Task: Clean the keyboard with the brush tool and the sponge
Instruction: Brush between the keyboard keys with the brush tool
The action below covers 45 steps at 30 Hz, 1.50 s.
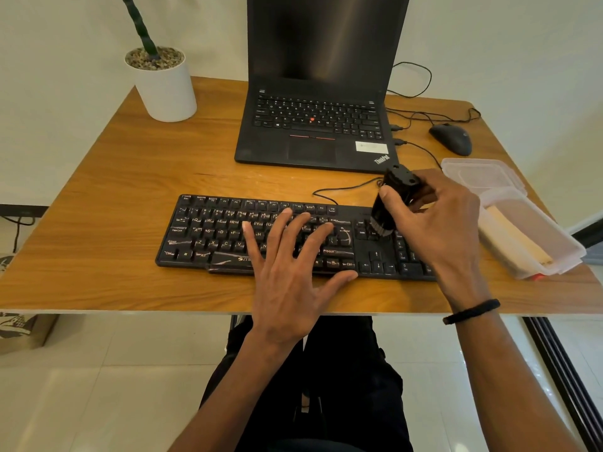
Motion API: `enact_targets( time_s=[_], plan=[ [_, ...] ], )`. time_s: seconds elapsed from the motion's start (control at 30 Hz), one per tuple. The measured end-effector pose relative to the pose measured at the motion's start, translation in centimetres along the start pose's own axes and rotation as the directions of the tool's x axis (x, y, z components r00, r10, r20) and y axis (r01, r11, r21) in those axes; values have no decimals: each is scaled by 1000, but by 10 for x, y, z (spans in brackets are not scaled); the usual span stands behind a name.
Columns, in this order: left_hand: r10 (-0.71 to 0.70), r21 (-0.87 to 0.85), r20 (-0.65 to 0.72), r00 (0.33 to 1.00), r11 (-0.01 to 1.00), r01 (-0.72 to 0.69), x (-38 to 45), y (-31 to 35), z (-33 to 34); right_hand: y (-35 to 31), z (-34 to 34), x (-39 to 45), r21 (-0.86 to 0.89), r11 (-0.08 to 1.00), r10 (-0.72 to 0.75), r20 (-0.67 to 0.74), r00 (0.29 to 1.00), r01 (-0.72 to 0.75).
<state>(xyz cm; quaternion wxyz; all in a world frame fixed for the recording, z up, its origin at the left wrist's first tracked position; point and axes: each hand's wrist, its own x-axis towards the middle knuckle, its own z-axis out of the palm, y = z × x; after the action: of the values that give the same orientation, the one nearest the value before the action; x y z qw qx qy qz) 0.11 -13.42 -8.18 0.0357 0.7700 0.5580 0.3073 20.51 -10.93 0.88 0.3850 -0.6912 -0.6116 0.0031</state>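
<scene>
A black full-size plastic keyboard (261, 238), its keys streaked with pale dust, lies near the front edge of my wooden desk (114, 190). My left hand (287, 272) rests flat on the keyboard's middle, fingers spread wide across the letter keys. My right hand (437, 223), a black band at its wrist, closes its fingers and thumb around a black, stubby brush tool (393, 199), tilted with its pale bristles touching the keys between the main block and the number pad. Just right of the keyboard sits a clear plastic container (535, 243) holding a pale sponge (518, 236); its lid (483, 174) lies behind it. Behind the keyboard stands an open black laptop (313, 125), with a black mouse (452, 138) to its right. A white potted plant (163, 83) occupies the desk's far left corner.
</scene>
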Motion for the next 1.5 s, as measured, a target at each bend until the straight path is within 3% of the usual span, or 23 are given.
enact_targets(
  time_s=[0.1,0.23,0.33,0.47,0.57,0.67,0.77,0.93,1.1,1.3,1.5],
  plan=[
    [-2,-1,11,1000,1000,2,0,0,-1,-7,0,-4,100,994,41,64,997,-47],
    [-21,22,4,1000,1000,21,0,-2,-10,-14,0,-7,160,986,57,-2,998,-56],
    [-129,67,-46,991,989,132,-2,-25,-36,-15,2,-11,126,991,51,-38,998,-46],
    [-370,110,-19,929,923,369,-9,-78,-75,-8,10,-23,258,953,189,-83,979,-162],
    [-450,86,28,893,891,446,-11,-98,-89,-3,21,-36,427,868,322,-98,941,-253],
    [-450,42,67,890,893,449,-13,-102,-87,-10,23,-52,586,774,430,-210,878,-240],
    [-460,-31,71,885,886,463,-15,-100,-80,-10,21,-63,643,745,486,-338,806,-179],
    [-439,-78,63,896,893,443,-12,-85,-71,6,26,-60,684,710,544,-382,747,-167],
    [-440,-98,73,895,890,445,-9,-60,-56,10,11,-51,624,758,518,-397,758,-191],
    [-402,-161,107,909,896,415,-8,-69,-63,-9,-3,-63,324,932,278,-348,895,-163],
    [-318,-150,124,940,930,335,-9,-87,-69,-8,11,-67,11,997,80,-350,933,-81]
  ],
)
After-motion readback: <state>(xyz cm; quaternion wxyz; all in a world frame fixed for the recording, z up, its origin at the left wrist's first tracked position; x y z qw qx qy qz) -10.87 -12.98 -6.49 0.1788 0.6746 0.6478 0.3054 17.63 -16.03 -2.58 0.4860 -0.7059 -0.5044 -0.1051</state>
